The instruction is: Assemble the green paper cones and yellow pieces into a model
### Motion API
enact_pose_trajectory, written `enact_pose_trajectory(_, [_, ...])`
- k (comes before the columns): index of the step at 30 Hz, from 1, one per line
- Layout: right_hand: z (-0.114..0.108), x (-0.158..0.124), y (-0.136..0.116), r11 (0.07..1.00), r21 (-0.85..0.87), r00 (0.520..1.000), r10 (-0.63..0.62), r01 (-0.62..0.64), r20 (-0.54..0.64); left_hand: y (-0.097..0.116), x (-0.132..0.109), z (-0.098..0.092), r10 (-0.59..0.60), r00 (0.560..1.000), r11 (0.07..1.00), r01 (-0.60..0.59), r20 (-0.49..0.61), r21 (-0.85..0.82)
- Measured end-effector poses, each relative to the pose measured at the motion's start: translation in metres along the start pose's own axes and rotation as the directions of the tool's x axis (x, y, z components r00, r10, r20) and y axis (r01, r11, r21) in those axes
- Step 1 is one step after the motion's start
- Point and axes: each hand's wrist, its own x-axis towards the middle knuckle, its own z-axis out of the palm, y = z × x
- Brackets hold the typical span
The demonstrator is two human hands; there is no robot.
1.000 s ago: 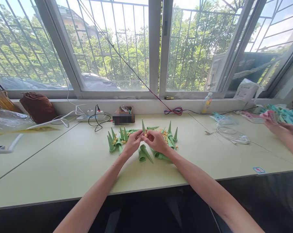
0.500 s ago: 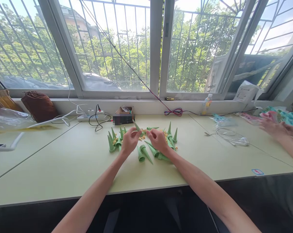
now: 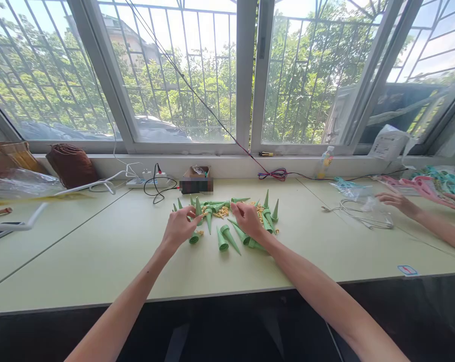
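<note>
My left hand [image 3: 180, 224] is closed at the left of a cluster of green plastic cone spikes, its fingertips pinching an upright green cone spike [image 3: 198, 207]. My right hand [image 3: 247, 219] is closed too, thumb and forefinger together beside the pile; whatever they hold is hidden. Between the hands lie small yellowish pieces [image 3: 221, 211] with more cones around them. Closer to me, a hollow cone [image 3: 222, 240] shows its open end, and another cone [image 3: 230, 238] lies beside it. Several cones stand or lie by my right wrist, partly covered.
A small open box [image 3: 197, 173] and a power strip [image 3: 137, 182] with black cable stand at the back. Coiled cable [image 3: 357, 213] lies to the right. Another person's hand [image 3: 398, 203] reaches in there, near pink and teal items. A bottle [image 3: 324, 163] stands by the window.
My left hand has moved left and toward me, away from my right hand, bringing the cone to the left group. My right hand stays nearly in place. The other person's hand has moved left.
</note>
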Motion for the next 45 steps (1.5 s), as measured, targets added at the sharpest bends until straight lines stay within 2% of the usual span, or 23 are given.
enact_pose_trajectory(4, [0.0, 0.0, 0.002, 1.0, 0.003, 1.0, 0.001, -0.001, 0.012, -0.008, -0.004, 0.011, -0.054, 0.998, 0.995, 0.051, 0.035, 0.081])
enact_pose_trajectory(8, [0.0, -0.001, 0.003, 1.0, -0.015, 1.0, 0.004, -0.004, 0.019, -0.013, -0.003, 0.017, -0.047, 0.998, 0.992, 0.041, 0.046, 0.12])
enact_pose_trajectory(14, [0.0, -0.001, 0.003, 1.0, 0.003, 0.999, 0.001, -0.001, 0.032, -0.006, -0.006, 0.015, -0.093, 0.994, 0.979, 0.082, 0.055, 0.187])
enact_pose_trajectory(15, [0.0, -0.001, 0.003, 1.0, 0.004, 0.999, 0.002, -0.002, 0.032, -0.002, -0.008, 0.012, -0.101, 0.994, 0.978, 0.092, 0.039, 0.188])
enact_pose_trajectory(17, [0.0, 0.0, 0.003, 1.0, -0.007, 0.999, 0.007, -0.006, 0.033, 0.008, -0.013, 0.007, -0.08, 0.995, 0.968, 0.092, -0.057, 0.235])
enact_pose_trajectory(20, [0.0, 0.0, 0.002, 1.0, -0.024, 0.999, 0.004, -0.003, 0.037, 0.027, -0.019, 0.0, 0.015, 0.978, 0.95, 0.051, -0.208, 0.307])
enact_pose_trajectory(21, [0.0, 0.0, 0.002, 1.0, -0.027, 0.999, 0.0, 0.001, 0.036, 0.034, -0.019, 0.0, 0.06, 0.981, 0.954, -0.002, -0.185, 0.299])
enact_pose_trajectory(22, [0.0, 0.0, 0.002, 1.0, -0.028, 0.999, -0.003, 0.004, 0.036, 0.04, -0.018, 0.001, 0.112, 0.987, 0.96, -0.078, -0.112, 0.269])
enact_pose_trajectory(24, [-0.001, 0.0, 0.001, 1.0, -0.029, 0.999, -0.004, 0.005, 0.035, 0.049, -0.013, 0.008, 0.214, 0.972, 0.959, -0.228, 0.101, 0.169])
enact_pose_trajectory(25, [-0.001, 0.0, 0.001, 1.0, -0.029, 0.999, -0.001, 0.002, 0.036, 0.052, -0.009, 0.014, 0.221, 0.961, 0.957, -0.247, 0.169, 0.152])
enact_pose_trajectory(27, [-0.001, 0.0, 0.001, 0.999, -0.033, 0.999, 0.004, -0.003, 0.036, 0.055, 0.0, 0.027, 0.166, 0.958, 0.959, -0.212, 0.234, 0.189])
enact_pose_trajectory(29, [-0.002, 0.001, 0.002, 0.999, -0.039, 0.999, 0.005, -0.004, 0.035, 0.055, 0.008, 0.042, 0.123, 0.961, 0.954, -0.183, 0.247, 0.239])
enact_pose_trajectory(34, [-0.003, 0.002, 0.003, 0.999, -0.036, 0.998, 0.015, -0.013, 0.059, 0.048, 0.011, 0.067, 0.13, 0.952, 0.941, -0.207, 0.279, 0.268])
enact_pose_trajectory(39, [-0.003, 0.0, 0.002, 1.0, -0.021, 0.998, 0.001, 0.0, 0.058, 0.044, 0.004, 0.069, 0.18, 0.939, 0.961, -0.231, 0.293, 0.15])
enact_pose_trajectory(45, [-0.002, 0.0, 0.0, 1.0, -0.011, 0.996, 0.018, -0.017, 0.091, 0.039, 0.004, 0.073, 0.202, 0.922, 0.96, -0.254, 0.331, 0.12])
